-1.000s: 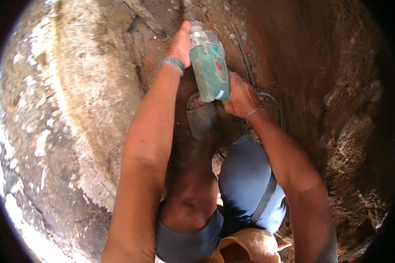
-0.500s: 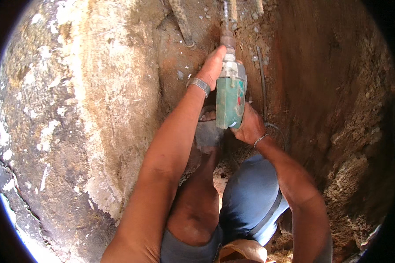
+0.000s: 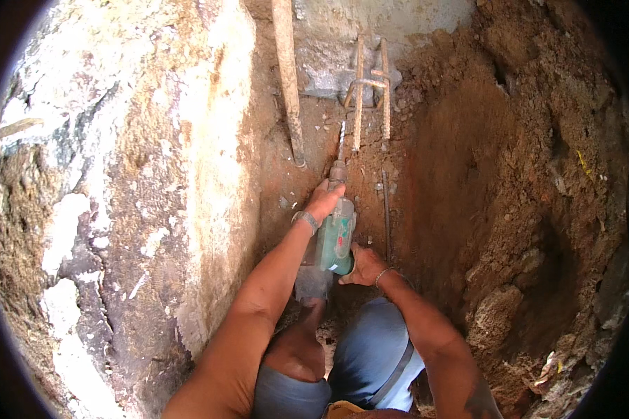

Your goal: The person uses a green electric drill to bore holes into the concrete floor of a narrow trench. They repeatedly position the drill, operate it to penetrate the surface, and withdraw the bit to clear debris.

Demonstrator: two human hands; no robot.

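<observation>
A dusty green hammer drill (image 3: 335,237) lies lengthwise between my arms, its spiral drill bit (image 3: 342,140) pointing away from me. My left hand (image 3: 323,200) wraps round the drill's front collar, just behind the chuck (image 3: 337,171). At the rear, my right hand (image 3: 365,265) grips the handle, which the fingers and the body partly hide. The bit's tip is close to a tied pair of rusty rebar rods (image 3: 358,105) that jut toward me from a grey concrete block (image 3: 328,70). I cannot tell whether the tip touches anything.
A rough, white-flecked wall (image 3: 217,174) rises on the left, and a brown earth bank (image 3: 461,174) on the right. A pale pole (image 3: 286,77) stands left of the rebar. Along the ground runs a thin dark rod (image 3: 387,216). My bent knees are below the drill.
The view has tilted up, so the rebar and concrete block now show fully. The drill and both hands appear lower and slightly left. Both hands keep their hold.
</observation>
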